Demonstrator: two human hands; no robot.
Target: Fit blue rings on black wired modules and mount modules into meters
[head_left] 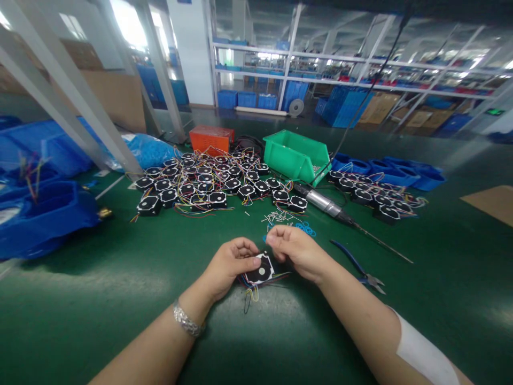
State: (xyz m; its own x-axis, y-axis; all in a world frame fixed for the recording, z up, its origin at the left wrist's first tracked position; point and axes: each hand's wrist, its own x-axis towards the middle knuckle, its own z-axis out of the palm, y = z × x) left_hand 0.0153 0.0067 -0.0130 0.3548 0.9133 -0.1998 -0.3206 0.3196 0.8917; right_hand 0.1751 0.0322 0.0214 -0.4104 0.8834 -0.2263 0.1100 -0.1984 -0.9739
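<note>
My left hand [231, 267] holds a small black-and-white motor [263, 271], thumb on its top face and fingers around its far side. Coloured wires [252, 291] hang from the motor's near edge. Just above its right corner is my right hand [294, 248], thumb and forefinger pinched together. What sits in that pinch is too small to make out, though a bit of blue shows at the fingertips. Beyond the hands lie loose screws [276, 216] and thin blue rings [305, 229] on the green tabletop [120, 299].
Rows of wired motors [204, 178] spread behind, with another group [371, 195] at right. A green bin [294, 155], an orange box [211, 140], an electric screwdriver [324, 203] and cutting pliers [360, 270] lie around. Blue housings [44, 219] stand at left, more blue parts [393, 171] at right.
</note>
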